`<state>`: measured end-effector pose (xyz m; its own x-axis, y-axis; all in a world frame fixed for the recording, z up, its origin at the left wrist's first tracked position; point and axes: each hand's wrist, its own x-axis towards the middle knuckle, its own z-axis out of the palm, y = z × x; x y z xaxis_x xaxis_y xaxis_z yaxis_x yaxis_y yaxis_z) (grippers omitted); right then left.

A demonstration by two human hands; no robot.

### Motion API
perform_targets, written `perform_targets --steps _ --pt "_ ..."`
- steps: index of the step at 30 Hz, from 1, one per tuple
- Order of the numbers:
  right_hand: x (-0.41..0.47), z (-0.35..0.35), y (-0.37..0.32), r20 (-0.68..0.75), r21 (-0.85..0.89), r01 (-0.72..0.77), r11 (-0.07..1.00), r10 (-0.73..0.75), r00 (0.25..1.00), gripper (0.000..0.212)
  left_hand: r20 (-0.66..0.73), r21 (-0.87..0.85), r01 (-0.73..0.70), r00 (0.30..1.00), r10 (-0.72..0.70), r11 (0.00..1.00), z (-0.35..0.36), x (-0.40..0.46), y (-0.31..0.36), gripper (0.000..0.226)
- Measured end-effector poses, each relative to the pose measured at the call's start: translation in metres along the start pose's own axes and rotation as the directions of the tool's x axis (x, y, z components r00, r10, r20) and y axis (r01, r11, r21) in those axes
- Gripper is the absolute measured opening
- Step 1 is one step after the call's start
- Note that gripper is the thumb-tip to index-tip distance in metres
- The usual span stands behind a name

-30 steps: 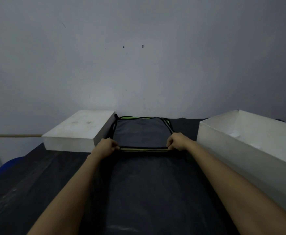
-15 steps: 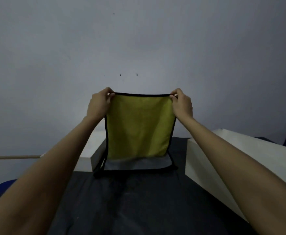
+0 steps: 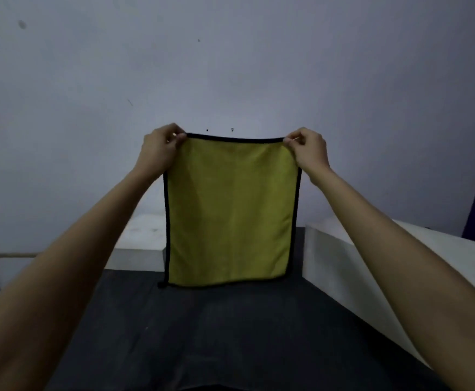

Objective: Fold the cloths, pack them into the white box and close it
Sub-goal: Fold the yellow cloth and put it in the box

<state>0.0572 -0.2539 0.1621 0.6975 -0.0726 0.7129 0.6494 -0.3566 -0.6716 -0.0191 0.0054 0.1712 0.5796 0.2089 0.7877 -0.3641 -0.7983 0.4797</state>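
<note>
In the head view, the left hand [image 3: 160, 149] and the right hand [image 3: 309, 149] each pinched one top corner of a yellow cloth [image 3: 230, 213] with a black border, fingers closed on the edge. The cloth hung flat and open in the air in front of a grey wall [image 3: 230, 66], its lower edge just above the dark table [image 3: 230, 334]. The white box [image 3: 343, 266] stood at the right of the cloth, and a white lid [image 3: 143, 235] lay at the left, partly behind the left arm.

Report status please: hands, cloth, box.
Left hand and right hand pinch top corners of yellow cloth. Cloth hangs unfolded above table. White box at right, nothing blocking.
</note>
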Motion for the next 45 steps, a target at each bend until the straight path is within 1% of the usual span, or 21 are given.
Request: perform_targets --steps 2,4,7,9,11,13,14,16,19,21,24,26,28,30,34,39,41,42,43,44,45 --pt "-0.022 -0.017 -0.009 0.062 0.119 0.001 0.993 -0.008 0.998 0.005 0.054 -0.048 -0.075 0.996 0.078 0.996 -0.022 -0.017 0.008 0.020" --pt "-0.056 -0.040 -0.013 0.195 0.193 -0.027 0.981 -0.012 0.981 0.015 0.189 -0.085 -0.133 0.971 0.146 0.988 -0.043 -0.046 0.010 0.016" --pt "-0.123 -0.074 -0.002 0.451 0.188 -0.065 0.980 -0.027 0.892 0.020 0.470 -0.174 -0.126 0.861 0.195 0.977 -0.067 -0.109 0.001 0.018" --pt "-0.165 -0.088 0.013 0.660 0.104 -0.128 0.986 0.028 0.751 0.019 0.668 -0.180 -0.081 0.721 0.182 0.980 -0.074 -0.159 -0.008 0.015" --pt "-0.198 -0.092 0.029 0.845 -0.071 -0.162 0.984 0.146 0.514 0.020 0.840 -0.116 -0.065 0.526 0.133 0.991 -0.071 -0.204 -0.017 0.016" --pt "-0.219 -0.088 0.042 0.918 -0.247 -0.127 0.961 0.274 0.287 0.021 0.935 -0.050 -0.075 0.347 0.073 0.996 -0.062 -0.234 -0.026 0.018" --pt "-0.224 -0.086 0.046 0.923 -0.298 -0.105 0.949 0.314 0.222 0.020 0.955 -0.034 -0.072 0.293 0.053 0.997 -0.058 -0.243 -0.030 0.023" --pt "-0.223 -0.082 0.051 0.922 -0.325 -0.107 0.940 0.339 0.184 0.018 0.967 0.000 -0.035 0.253 0.009 0.999 -0.054 -0.248 -0.034 0.026" --pt "-0.207 -0.077 0.054 0.915 -0.297 -0.162 0.941 0.329 0.235 0.017 0.945 0.043 0.092 0.320 -0.071 0.995 -0.049 -0.237 -0.046 0.020" --pt "-0.191 -0.067 0.058 0.884 -0.288 -0.216 0.933 0.346 0.315 0.016 0.900 0.058 0.160 0.418 -0.121 0.985 -0.042 -0.220 -0.056 0.019" --pt "-0.164 -0.039 0.072 0.794 -0.276 -0.299 0.914 0.391 0.464 0.014 0.767 0.078 0.205 0.613 -0.190 0.976 -0.016 -0.194 -0.074 0.024" --pt "-0.151 -0.012 0.088 0.721 -0.302 -0.318 0.899 0.433 0.541 0.010 0.692 0.187 0.191 0.671 -0.267 0.964 0.009 -0.183 -0.088 0.016" --pt "-0.151 0.014 0.106 0.675 -0.367 -0.306 0.878 0.478 0.562 0.015 0.661 0.359 0.161 0.652 -0.372 0.919 0.035 -0.183 -0.106 0.017" --pt "-0.159 0.033 0.127 0.668 -0.457 -0.274 0.846 0.530 0.522 0.023 0.661 0.468 0.139 0.600 -0.451 0.872 0.053 -0.192 -0.121 0.022" --pt "-0.161 0.039 0.151 0.662 -0.487 -0.308 0.818 0.575 0.481 0.018 0.645 0.468 0.204 0.586 -0.490 0.860 0.063 -0.196 -0.142 0.019" --pt "-0.141 0.043 0.146 0.645 -0.437 -0.350 0.828 0.560 0.519 0.020 0.602 0.400 0.271 0.642 -0.474 0.876 0.063 -0.176 -0.141 0.020" --pt "-0.147 0.048 0.145 0.642 -0.493 -0.304 0.815 0.577 0.505 0.027 0.588 0.468 0.242 0.632 -0.504 0.850 0.066 -0.180 -0.138 0.027" --pt "-0.152 0.051 0.146 0.630 -0.560 -0.226 0.797 0.587 0.508 0.034 0.563 0.546 0.178 0.646 -0.516 0.819 0.068 -0.185 -0.135 0.034" --pt "-0.159 0.053 0.145 0.599 -0.642 -0.121 0.757 0.594 0.538 0.043 0.529 0.621 0.098 0.680 -0.508 0.777 0.069 -0.192 -0.132 0.044" --pt "-0.167 0.054 0.142 0.556 -0.704 -0.030 0.709 0.578 0.597 0.051 0.501 0.648 0.044 0.727 -0.470 0.760 0.070 -0.197 -0.128 0.055" --pt "-0.176 0.055 0.137 0.523 -0.726 0.016 0.688 0.536 0.663 0.056 0.494 0.616 0.031 0.763 -0.417 0.787 0.070 -0.201 -0.121 0.066"
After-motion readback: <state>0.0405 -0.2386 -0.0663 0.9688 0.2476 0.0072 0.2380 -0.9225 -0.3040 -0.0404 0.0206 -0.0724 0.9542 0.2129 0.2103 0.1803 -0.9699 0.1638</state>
